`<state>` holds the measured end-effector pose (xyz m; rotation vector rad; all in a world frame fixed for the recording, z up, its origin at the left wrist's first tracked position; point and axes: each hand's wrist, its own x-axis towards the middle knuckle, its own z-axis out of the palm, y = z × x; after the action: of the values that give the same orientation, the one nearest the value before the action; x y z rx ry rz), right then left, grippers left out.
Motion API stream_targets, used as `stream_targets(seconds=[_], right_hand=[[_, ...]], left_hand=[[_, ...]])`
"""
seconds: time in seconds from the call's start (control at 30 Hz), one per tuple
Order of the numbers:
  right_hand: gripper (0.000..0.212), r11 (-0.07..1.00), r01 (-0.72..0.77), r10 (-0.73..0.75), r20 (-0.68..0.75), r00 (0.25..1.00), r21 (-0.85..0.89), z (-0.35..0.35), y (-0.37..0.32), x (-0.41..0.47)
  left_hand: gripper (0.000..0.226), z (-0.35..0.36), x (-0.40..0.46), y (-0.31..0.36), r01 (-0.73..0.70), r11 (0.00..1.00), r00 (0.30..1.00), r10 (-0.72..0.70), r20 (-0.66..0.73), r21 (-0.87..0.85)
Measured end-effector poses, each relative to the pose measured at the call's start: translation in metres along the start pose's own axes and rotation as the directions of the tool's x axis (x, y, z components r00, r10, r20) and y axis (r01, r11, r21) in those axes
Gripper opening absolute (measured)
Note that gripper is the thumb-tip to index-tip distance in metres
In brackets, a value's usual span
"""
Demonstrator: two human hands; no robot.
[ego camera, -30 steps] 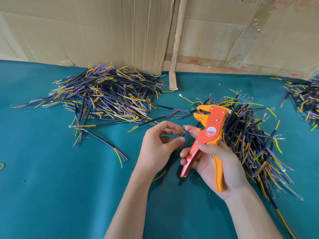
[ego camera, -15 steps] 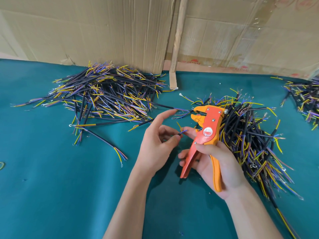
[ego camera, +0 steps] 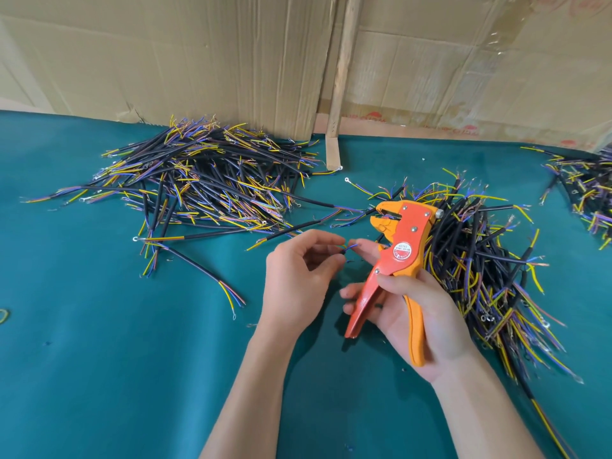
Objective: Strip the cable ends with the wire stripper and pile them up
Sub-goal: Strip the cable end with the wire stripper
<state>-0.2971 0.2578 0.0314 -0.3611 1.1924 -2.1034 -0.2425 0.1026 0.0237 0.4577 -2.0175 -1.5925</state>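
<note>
Left hand (ego camera: 298, 279): small wire piece (ego camera: 351, 247) pinched at centre frame.
Right hand (ego camera: 420, 313): wire stripper (ego camera: 402, 250) gripped, handles spread.

Wire stripper (ego camera: 402, 246) in right hand (ego camera: 417, 313)

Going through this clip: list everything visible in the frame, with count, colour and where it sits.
wire stripper: one, orange and yellow, in the right hand
cable: one, wire ends blue and yellow, pinched by the left hand
cable piles: three, black with yellow, blue and purple ends; far left, beside the stripper, right edge
table: one, teal cover
cardboard: tan sheets, standing behind
wooden stick: one, upright against the cardboard
left hand: centre
right hand: right of centre
</note>
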Motion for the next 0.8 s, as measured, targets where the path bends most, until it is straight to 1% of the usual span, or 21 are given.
stream_targets(seconds=[0.07,0.17,0.3,0.4,0.5,0.63,0.8], right_hand=[[0.052,0.999,-0.043,0.043,-0.032,0.999,0.016,-0.001,0.000,0.001],[0.046,0.988,-0.151,0.154,-0.073,0.985,0.043,-0.001,0.000,0.000],[0.043,0.967,-0.256,0.256,-0.005,0.967,0.006,0.002,-0.004,-0.004],[0.044,0.956,-0.290,0.290,0.006,0.957,-0.046,0.008,-0.004,-0.006],[0.043,0.954,-0.287,0.288,-0.001,0.958,-0.082,0.011,-0.002,-0.007],[0.035,0.958,-0.271,0.273,0.010,0.962,-0.093,0.013,-0.003,-0.007],[0.023,0.952,-0.279,0.287,0.046,0.957,-0.127,0.014,-0.003,-0.008]], left_hand=[[0.027,-0.001,0.001,-0.001,-0.001,1.000,0.998,0.002,-0.060,0.008],[0.023,-0.003,0.004,-0.003,0.005,1.000,0.986,-0.006,-0.164,-0.005],[0.025,-0.005,0.005,-0.005,-0.010,1.000,0.970,0.004,-0.242,-0.022],[0.027,-0.004,0.005,-0.004,-0.010,0.999,0.969,-0.003,-0.246,-0.049],[0.025,-0.004,0.005,-0.004,-0.016,0.997,0.973,-0.002,-0.229,-0.077],[0.023,-0.006,0.005,-0.004,-0.013,0.992,0.981,-0.011,-0.196,-0.122],[0.026,-0.005,0.005,-0.004,-0.019,0.989,0.984,-0.008,-0.178,-0.148]])
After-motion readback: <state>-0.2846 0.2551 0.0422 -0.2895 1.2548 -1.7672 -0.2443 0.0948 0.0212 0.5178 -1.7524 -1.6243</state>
